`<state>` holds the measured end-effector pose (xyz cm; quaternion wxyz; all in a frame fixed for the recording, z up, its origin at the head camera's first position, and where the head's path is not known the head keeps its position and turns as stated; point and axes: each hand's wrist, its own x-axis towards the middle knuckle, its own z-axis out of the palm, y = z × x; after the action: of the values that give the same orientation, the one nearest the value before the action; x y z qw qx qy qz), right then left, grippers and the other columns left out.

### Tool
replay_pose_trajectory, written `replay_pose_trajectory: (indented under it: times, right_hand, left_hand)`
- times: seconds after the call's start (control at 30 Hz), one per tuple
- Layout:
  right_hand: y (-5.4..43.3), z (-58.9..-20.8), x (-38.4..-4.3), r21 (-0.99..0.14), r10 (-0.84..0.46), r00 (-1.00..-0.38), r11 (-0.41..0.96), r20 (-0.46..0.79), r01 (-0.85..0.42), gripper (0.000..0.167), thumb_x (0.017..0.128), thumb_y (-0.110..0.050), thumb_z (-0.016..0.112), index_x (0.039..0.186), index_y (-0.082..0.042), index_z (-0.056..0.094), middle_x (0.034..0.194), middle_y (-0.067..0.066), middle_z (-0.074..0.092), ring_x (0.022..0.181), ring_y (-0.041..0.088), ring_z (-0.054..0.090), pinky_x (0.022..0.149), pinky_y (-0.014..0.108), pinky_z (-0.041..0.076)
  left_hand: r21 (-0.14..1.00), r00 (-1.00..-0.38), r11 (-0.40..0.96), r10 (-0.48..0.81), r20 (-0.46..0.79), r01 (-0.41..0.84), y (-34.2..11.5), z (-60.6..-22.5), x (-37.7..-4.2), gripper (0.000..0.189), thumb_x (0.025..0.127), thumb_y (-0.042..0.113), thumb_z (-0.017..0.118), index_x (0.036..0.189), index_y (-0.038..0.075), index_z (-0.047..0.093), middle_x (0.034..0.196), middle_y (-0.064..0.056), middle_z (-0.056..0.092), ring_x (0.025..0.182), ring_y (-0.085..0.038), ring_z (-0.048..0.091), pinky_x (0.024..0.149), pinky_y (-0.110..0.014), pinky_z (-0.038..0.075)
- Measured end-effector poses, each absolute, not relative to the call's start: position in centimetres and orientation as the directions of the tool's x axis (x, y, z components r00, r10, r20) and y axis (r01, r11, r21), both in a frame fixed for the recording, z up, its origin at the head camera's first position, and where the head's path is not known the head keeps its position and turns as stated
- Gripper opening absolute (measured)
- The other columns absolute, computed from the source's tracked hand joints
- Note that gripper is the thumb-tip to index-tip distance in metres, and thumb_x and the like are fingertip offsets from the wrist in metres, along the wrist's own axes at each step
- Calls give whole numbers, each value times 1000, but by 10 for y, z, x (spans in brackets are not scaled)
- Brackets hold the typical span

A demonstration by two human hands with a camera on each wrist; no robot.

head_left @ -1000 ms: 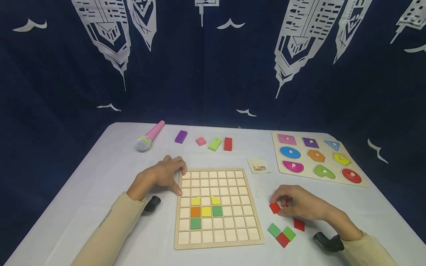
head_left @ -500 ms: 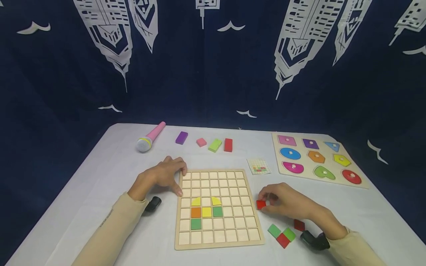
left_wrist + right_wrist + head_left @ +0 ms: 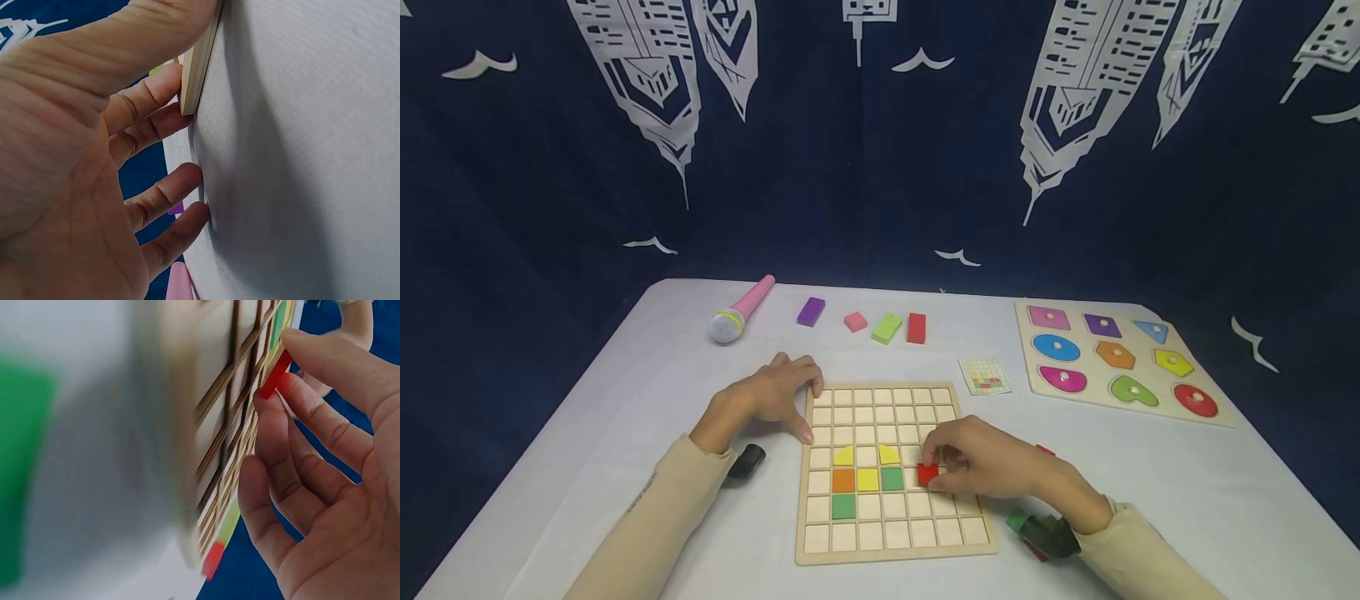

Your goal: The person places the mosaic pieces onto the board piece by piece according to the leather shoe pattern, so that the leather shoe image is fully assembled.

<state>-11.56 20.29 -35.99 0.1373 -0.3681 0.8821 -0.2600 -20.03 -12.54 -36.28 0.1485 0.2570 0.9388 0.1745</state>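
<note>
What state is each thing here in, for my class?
Grid board: partly filled
Red tile: held over board, contact unclear
Right grip: pinching red tile
Left grip: touching board's edge
Shape puzzle: all slots filled
Picture card: lying face up
Microphone: lying on its side
Four blocks: loose

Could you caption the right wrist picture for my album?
A right hand pinches a red tile over a wooden grid board.

The left hand point(image 3: 770, 393) blocked the far left corner of the grid board point(image 3: 887, 434), and the right hand point(image 3: 988, 458), pinching a red tile point(image 3: 927, 475), barred the way in over its right side. A passage ran between the board's far edge and four blocks point(image 3: 887, 328) on the bench point(image 3: 730, 542), a card point(image 3: 985, 377) obstructing its right end; room lay along the near edge
</note>
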Motion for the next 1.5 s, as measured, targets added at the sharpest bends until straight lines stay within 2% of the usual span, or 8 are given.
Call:
replay_pose_trajectory:
  times: [0.4,0.77,0.97,1.33,1.5]
  right_hand:
    - [158,-359,-108,-541,-808,-588,508,-32,-670,14,88,-24,77,95,-19,68,83,-14,61,67,2,54,66,15,46]
    - [138,-357,-104,-474,-830,-553,516,-71,-713,14,88,-28,77,97,-20,70,87,-15,62,69,-2,49,64,13,43]
    - [132,-359,-101,-433,-838,-542,513,-65,-741,16,87,-29,78,99,-21,71,90,-17,61,75,0,51,67,12,42]
    - [127,-360,-101,-415,-827,-555,538,-91,-734,16,86,-26,80,95,-20,68,85,-13,56,71,0,47,63,13,40]
    - [128,-358,-97,-410,-820,-565,548,-92,-729,14,88,-26,77,99,-19,69,90,-13,57,77,0,49,69,14,43]
  left_hand:
    - [406,-823,805,536,-186,433,-125,-363,-201,60,58,35,95,101,20,56,112,7,50,104,-22,41,86,-41,43]
    - [398,-828,814,526,-193,424,-122,-363,-201,59,58,35,96,101,21,56,110,7,50,104,-22,41,86,-41,44]
    - [398,-829,817,522,-200,418,-122,-362,-202,60,58,35,96,100,21,56,110,7,50,103,-21,41,86,-42,43]
    - [395,-828,813,528,-191,427,-122,-362,-201,59,58,36,95,100,20,56,111,7,50,103,-21,41,87,-42,44]
    - [389,-827,811,532,-182,436,-124,-363,-200,59,59,36,95,100,20,56,111,7,50,102,-22,41,87,-41,43]
